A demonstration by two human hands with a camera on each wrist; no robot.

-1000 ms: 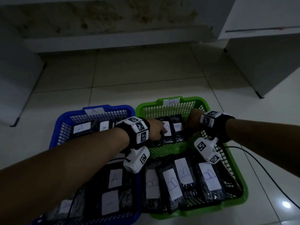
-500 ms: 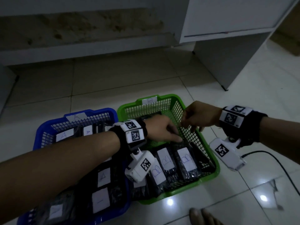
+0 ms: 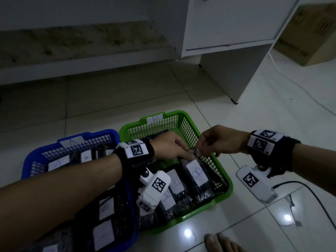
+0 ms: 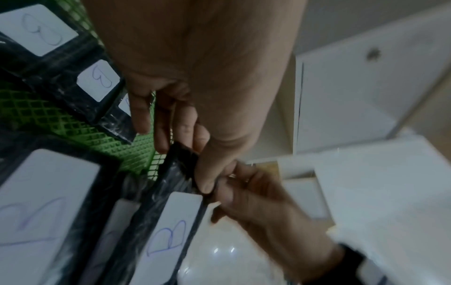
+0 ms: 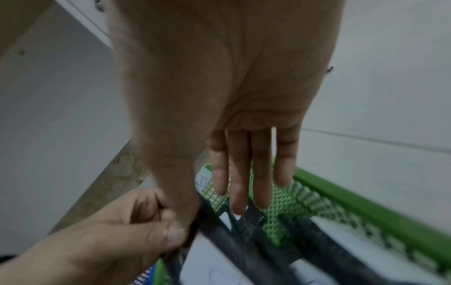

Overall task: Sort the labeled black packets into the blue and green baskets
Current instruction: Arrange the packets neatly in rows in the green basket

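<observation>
Two hands meet on one black packet labelled B at the right side of the green basket; left hand pinches its far top edge, thumb on top and fingers curled behind; right hand pinches the same edge with thumb and forefinger, its other fingers hanging straight; packet lies tilted, its upper end lifted over the basket's right wall; more B packets lie side by side beside it, another row sits at the far end, green mesh floor showing between; blue basket touches the green one on the left and holds black packets labelled A, near ones partly hidden by the left forearm; paper tag B on the green rim, tag A on the blue rim; both baskets sit on a glossy white tiled floor with light glare; white cabinet stands behind at right, stained wall base at back, cardboard box far right; black cable trails on the tiles; toes at bottom edge.
</observation>
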